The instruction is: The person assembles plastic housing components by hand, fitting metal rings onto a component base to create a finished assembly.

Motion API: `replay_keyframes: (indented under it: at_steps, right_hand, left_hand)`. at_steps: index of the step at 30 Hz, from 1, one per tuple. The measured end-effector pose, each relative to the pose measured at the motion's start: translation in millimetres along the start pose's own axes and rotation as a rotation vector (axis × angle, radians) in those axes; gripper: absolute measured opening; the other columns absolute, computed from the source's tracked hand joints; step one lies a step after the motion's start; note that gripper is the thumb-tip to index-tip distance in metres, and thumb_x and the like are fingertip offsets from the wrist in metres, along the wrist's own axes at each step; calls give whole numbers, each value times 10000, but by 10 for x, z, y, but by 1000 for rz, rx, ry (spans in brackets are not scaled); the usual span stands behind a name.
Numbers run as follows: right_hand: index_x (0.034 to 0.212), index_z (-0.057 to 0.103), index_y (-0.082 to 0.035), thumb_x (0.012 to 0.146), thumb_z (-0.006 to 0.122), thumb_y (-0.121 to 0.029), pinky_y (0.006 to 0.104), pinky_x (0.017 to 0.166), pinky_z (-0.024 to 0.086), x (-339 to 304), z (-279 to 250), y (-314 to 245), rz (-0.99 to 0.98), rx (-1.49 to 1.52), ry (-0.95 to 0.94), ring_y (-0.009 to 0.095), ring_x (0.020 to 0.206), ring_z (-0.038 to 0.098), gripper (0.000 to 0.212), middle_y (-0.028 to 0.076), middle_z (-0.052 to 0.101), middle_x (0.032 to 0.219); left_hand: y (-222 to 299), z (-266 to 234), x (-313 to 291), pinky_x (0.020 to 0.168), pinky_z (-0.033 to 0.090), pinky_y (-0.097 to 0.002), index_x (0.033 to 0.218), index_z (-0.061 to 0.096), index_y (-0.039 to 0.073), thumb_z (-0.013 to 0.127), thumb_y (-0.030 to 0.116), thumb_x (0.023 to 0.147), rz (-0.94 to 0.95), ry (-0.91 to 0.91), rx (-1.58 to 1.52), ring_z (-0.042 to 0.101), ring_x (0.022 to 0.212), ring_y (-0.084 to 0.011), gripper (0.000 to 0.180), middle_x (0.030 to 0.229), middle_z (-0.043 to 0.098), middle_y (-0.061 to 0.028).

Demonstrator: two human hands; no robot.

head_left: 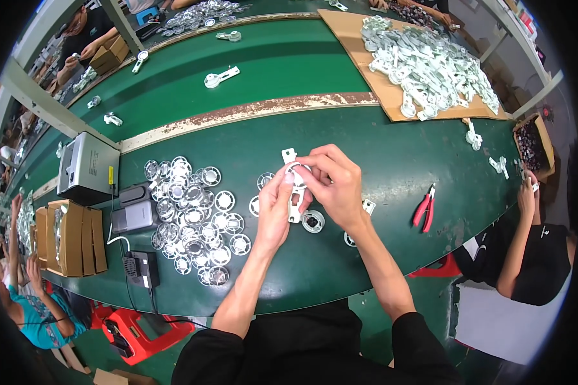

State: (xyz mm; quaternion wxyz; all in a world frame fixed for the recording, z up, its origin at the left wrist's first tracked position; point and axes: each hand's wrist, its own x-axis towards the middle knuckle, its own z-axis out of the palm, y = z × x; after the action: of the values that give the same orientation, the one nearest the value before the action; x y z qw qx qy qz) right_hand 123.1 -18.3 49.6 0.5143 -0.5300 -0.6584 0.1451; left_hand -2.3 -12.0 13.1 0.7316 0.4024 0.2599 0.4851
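Note:
A long white plastic housing (pixel 295 204) with a round middle is held over the green table between both my hands. My left hand (pixel 275 208) is closed round its near side, the thumb pressed on the round part. From the other side my right hand (pixel 335 185) pinches at that same round part; whether its fingers also hold a small piece is hidden. Just under the hands lies a round clear part with a black centre (pixel 313 221). Two clear discs lie left of my left hand, one of them (pixel 265 180) partly covered. Another white piece (pixel 368 206) rests by my right forearm.
Many clear spoked discs (pixel 194 208) are heaped at left, beside grey and black boxes (pixel 135 217). Red-handled cutters (pixel 424 208) lie at right. Cardboard (pixel 382 90) bears piled white housings. A green belt (pixel 173 83) runs behind. A co-worker's arm (pixel 525 205) is at far right.

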Motion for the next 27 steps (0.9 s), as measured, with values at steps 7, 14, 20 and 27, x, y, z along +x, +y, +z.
replay_keyframes:
  at_steps: [7, 14, 20, 27]
  right_hand:
    - [1086, 601, 18, 832, 658, -40, 206, 591, 480, -5, -27, 102, 421, 430, -137, 75, 697, 577, 267, 44, 591, 876]
    - [1130, 559, 43, 817, 675, -27, 273, 786, 516, 0, -60, 61, 580, 711, -238, 143, 914, 617, 341, 100, 631, 996]
    - [1098, 556, 55, 818, 672, -18, 274, 809, 513, -26, 5, 27, 594, 694, -205, 147, 908, 623, 312, 112, 638, 1003]
    - [1049, 544, 45, 826, 678, -58, 254, 727, 518, -35, 50, 46, 525, 697, -177, 125, 843, 616, 279, 82, 630, 918]
  left_hand:
    - [80, 17, 29, 589, 477, -218, 1258, 487, -10, 392, 233, 1004, -9, 93, -103, 572, 678, -105, 364, 889, 611, -62]
    - [71, -22, 30, 708, 492, -229, 1237, 512, -18, 450, 239, 986, 113, 114, 84, 589, 842, -93, 364, 1069, 626, -95]
    - [6, -72, 1, 754, 487, -226, 1212, 539, -46, 520, 129, 950, 180, 177, 125, 576, 896, -98, 316, 1103, 582, -83]
    - [104, -23, -20, 781, 467, -233, 1241, 519, -42, 508, 118, 954, 12, 143, -108, 555, 927, -90, 329, 1094, 590, -79]
